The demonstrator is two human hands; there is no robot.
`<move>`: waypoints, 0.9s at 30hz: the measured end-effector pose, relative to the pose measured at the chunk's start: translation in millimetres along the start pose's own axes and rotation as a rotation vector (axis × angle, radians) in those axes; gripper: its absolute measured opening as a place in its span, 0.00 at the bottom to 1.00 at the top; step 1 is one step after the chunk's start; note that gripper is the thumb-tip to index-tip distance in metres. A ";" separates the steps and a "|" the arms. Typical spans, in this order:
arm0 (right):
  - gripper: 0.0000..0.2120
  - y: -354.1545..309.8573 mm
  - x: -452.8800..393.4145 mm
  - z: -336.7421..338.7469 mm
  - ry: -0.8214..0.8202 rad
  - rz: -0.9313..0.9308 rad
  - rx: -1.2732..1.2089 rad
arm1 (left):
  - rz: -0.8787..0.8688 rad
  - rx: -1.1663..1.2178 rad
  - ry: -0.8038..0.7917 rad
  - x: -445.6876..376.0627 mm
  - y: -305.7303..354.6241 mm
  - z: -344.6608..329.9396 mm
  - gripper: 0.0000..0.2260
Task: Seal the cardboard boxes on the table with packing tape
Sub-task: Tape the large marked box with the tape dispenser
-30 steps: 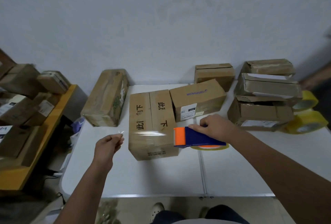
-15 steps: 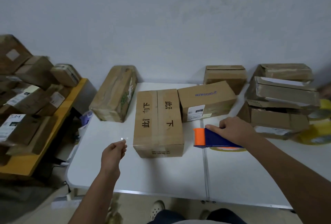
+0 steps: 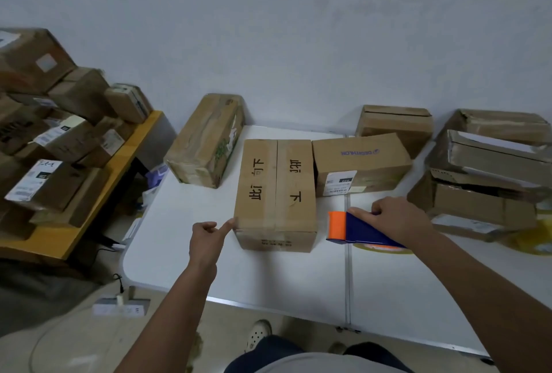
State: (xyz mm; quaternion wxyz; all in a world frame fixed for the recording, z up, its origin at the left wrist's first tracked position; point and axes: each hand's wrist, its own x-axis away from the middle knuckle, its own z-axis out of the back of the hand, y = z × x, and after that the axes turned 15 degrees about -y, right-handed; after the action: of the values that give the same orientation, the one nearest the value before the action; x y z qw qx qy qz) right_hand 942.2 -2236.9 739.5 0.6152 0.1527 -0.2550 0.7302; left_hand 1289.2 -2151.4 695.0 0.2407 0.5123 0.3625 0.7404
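A brown cardboard box [image 3: 276, 190] with black characters on its closed flaps lies in the middle of the white table [image 3: 268, 277]. A faint shiny strip of tape crosses its top near the front edge. My left hand [image 3: 206, 241] has its fingers curled, and its thumb touches the box's near left corner. To the right of the box, my right hand [image 3: 397, 220] grips a blue and orange tape dispenser [image 3: 355, 229] just above the table.
More boxes stand behind: a taped one [image 3: 206, 139] at the left, a Decathlon box [image 3: 361, 160], another [image 3: 394, 124] by the wall, and a stack [image 3: 484, 175] at the right. Yellow tape rolls [image 3: 531, 241] lie far right. A wooden shelf [image 3: 53, 139] of parcels stands left.
My left hand has moved right from open air to the box's near left corner. The dispenser has stayed to the right of the box in my right hand.
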 end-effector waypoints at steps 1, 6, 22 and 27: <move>0.30 -0.3 0.1 -0.1 0.000 -0.007 0.002 | 0.006 -0.003 -0.001 -0.9 -1.3 -1.1 0.24; 0.28 1.4 -3.5 -3.4 -0.022 -0.024 -0.003 | -0.006 -0.001 0.025 -5.0 -6.8 -6.3 0.23; 0.29 -0.5 -19.5 -20.4 -0.042 -0.045 -0.022 | -0.042 -0.057 -0.095 -11.1 -13.8 23.3 0.10; 0.29 -0.7 -25.0 -19.4 -0.059 -0.036 -0.007 | -0.036 -0.220 -0.218 -13.9 -4.5 45.7 0.09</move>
State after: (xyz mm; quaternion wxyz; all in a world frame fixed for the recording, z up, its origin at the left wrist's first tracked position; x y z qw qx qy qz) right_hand 949.6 -2246.4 710.2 0.6211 0.1765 -0.2726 0.7133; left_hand 1336.8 -2145.4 693.1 0.3464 0.5538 0.2601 0.7111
